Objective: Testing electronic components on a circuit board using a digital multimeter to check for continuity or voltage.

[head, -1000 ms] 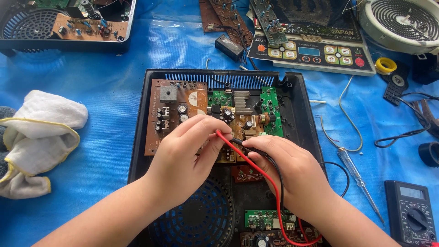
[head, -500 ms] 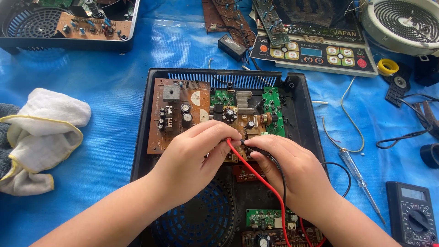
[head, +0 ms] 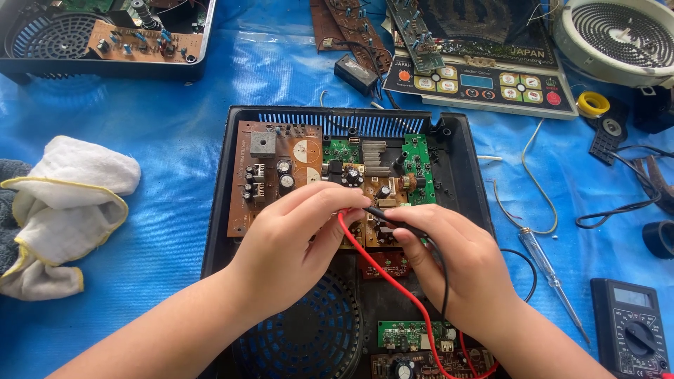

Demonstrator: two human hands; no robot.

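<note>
A black open appliance case (head: 463, 168) lies on a blue tarp, holding a brown circuit board (head: 270, 161) and a green board (head: 418, 165). My left hand (head: 295, 245) pinches a red test probe whose red lead (head: 393, 281) runs down toward me. My right hand (head: 460, 256) grips a black test probe (head: 393, 219), its tip pointing left onto the brown board's middle. Both hands rest over the board, fingertips almost touching. A grey multimeter (head: 632, 326) sits at the lower right.
A white cloth (head: 63, 203) lies at left. Another opened black case (head: 105, 42) is at the top left. A control panel (head: 484, 84), a round coil plate (head: 621, 35), a yellow tape roll (head: 593, 104), a screwdriver (head: 551, 277) and loose wires lie to the right.
Both hands have shifted slightly up the board with the probes; the view has moved a little downward. The grip on each probe is the same.
</note>
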